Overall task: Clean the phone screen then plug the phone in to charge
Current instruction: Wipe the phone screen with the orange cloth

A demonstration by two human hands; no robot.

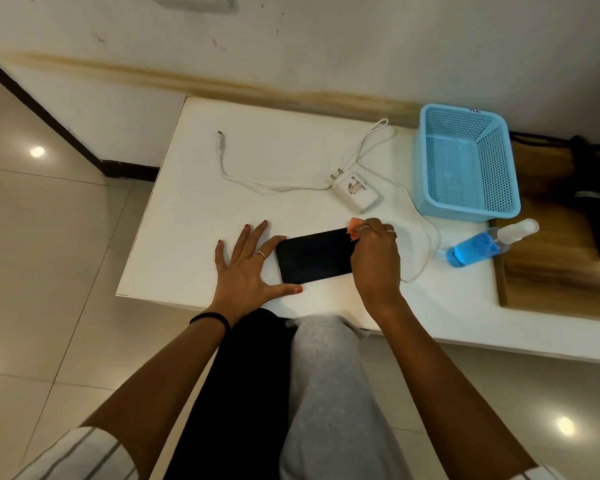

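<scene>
A person's left hand [246, 268], fingers spread flat, steadies a black phone [314, 256] on a white table [194, 216] while the right hand [374, 258] pinches an orange cloth [354, 226] against its screen.

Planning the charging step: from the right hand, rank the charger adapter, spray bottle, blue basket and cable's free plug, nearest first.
From the right hand:
1. Charger adapter, just beyond the fingers.
2. Spray bottle, to its right.
3. Blue basket, back right.
4. Cable's free plug, far back left.
</scene>
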